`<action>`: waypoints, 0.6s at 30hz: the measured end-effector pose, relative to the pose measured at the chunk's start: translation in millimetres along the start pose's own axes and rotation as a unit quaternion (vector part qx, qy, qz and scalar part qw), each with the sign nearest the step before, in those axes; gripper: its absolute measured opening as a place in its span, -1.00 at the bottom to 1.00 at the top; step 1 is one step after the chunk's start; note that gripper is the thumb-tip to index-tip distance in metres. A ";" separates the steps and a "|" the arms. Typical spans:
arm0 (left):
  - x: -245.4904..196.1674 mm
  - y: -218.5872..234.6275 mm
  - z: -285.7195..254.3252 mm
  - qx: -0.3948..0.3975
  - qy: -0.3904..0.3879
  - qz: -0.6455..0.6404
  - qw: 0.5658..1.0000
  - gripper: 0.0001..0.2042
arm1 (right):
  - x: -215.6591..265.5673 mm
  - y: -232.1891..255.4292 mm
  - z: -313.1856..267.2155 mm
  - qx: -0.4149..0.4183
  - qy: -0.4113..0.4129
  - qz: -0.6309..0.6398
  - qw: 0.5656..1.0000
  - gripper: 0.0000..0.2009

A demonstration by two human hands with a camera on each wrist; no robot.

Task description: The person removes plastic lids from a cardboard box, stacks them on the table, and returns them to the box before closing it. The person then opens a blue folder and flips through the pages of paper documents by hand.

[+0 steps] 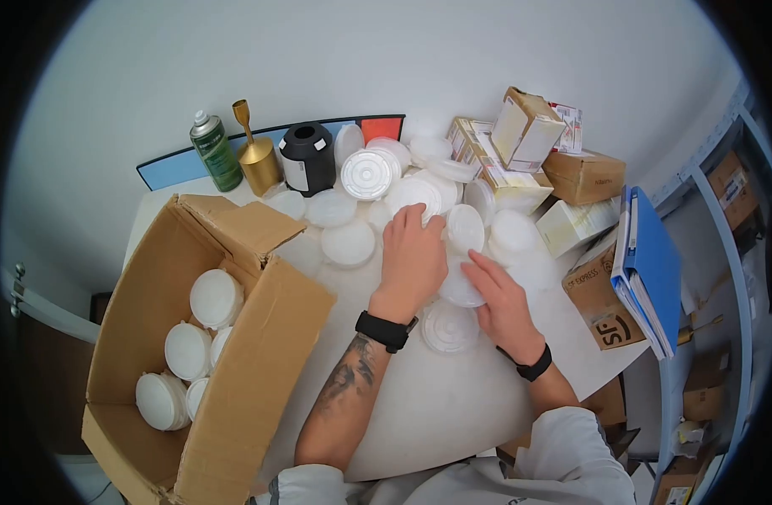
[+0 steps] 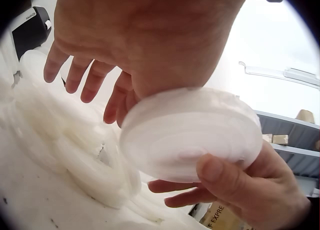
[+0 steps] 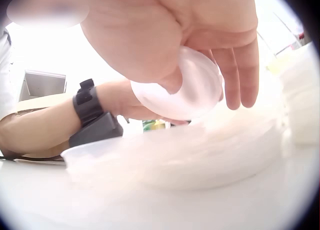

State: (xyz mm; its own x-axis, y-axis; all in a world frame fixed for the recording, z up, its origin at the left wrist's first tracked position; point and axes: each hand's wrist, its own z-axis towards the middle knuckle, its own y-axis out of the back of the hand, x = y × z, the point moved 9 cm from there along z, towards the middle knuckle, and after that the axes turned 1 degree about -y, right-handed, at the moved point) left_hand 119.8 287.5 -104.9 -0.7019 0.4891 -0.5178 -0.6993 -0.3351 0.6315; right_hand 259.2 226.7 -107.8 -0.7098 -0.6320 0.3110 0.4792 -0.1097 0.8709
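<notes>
My right hand [image 1: 505, 305] pinches a round, translucent white plastic tub [image 1: 458, 291]. In the left wrist view its thumb presses the near face of that tub [image 2: 185, 132], with fingers behind. My left hand [image 1: 413, 257] reaches forward over the pile, fingers spread and loosely bent, holding nothing. Just beyond its fingertips lies a wide ribbed lid [image 1: 418, 195]. Another white round piece [image 1: 466, 227] stands tilted between the two hands. A clear ribbed lid [image 1: 450, 328] lies flat on the table below the held tub.
An open cardboard box [image 1: 293, 337] on the left holds several white lidded tubs [image 1: 217, 299]. Along the back stand a spray can [image 1: 215, 151], a gold candle holder [image 1: 258, 160] and a black cylinder [image 1: 308, 158]. Small cartons [image 1: 583, 177] and a blue binder [image 1: 651, 261] line the right side.
</notes>
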 end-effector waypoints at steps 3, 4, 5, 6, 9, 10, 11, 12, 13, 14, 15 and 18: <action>2.5 21.3 8.5 -0.022 0.004 -0.045 0.999 -0.76 | -4.3 40.6 -9.6 -0.099 -0.003 -0.034 0.995 -0.30; 3.3 26.0 10.9 -0.018 0.014 -0.067 0.998 -0.79 | -1.0 44.0 -15.7 -0.098 -0.011 -0.034 0.995 -0.30; 2.4 30.7 12.5 -0.020 0.020 -0.076 0.997 -0.81 | 9.6 38.8 -19.2 -0.045 0.005 -0.046 0.998 -0.32; 0.6 31.0 12.7 -0.016 0.018 -0.078 0.997 -0.81 | 18.9 29.4 -23.0 0.007 0.023 -0.057 0.998 -0.32; -1.7 30.3 11.6 -0.004 0.014 -0.083 0.996 -0.82 | 36.3 -14.2 -42.6 0.131 0.022 -0.075 0.988 -0.13; -4.1 24.0 10.8 0.018 0.010 -0.085 0.996 -0.82 | 40.2 -17.7 -42.4 0.132 0.021 -0.076 0.988 -0.13; -7.1 18.6 10.2 0.038 0.005 -0.087 0.995 -0.82 | 40.9 -19.6 -41.2 0.128 0.006 -0.085 0.988 -0.08; -9.6 17.9 9.7 0.037 0.003 -0.087 0.996 -0.82 | 40.1 -21.1 -39.4 0.122 -0.009 -0.094 0.988 -0.02; -13.0 12.6 8.2 0.062 0.002 -0.090 0.994 -0.82 | 36.6 -27.9 -38.0 0.119 -0.009 -0.096 0.988 -0.02; -16.9 7.8 7.2 0.089 0.000 -0.094 0.992 -0.82 | 34.9 -32.3 -32.3 0.097 0.002 -0.079 0.992 -0.08; -20.0 8.1 6.8 0.087 -0.004 -0.094 0.992 -0.82 | 34.4 -32.2 -28.1 0.074 0.015 -0.063 0.995 -0.15; -23.7 8.8 7.2 0.108 -0.006 -0.098 0.989 -0.81 | 34.1 -29.7 -18.6 0.118 0.001 -0.052 0.992 -0.23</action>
State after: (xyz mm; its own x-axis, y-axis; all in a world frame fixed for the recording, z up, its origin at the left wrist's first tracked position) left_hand 131.2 278.7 -82.9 -0.5524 0.5377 -0.6370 -0.7761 -0.0528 0.6284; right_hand 230.4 194.2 -130.2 -0.7477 -0.6284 0.2146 0.2688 0.0090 0.9631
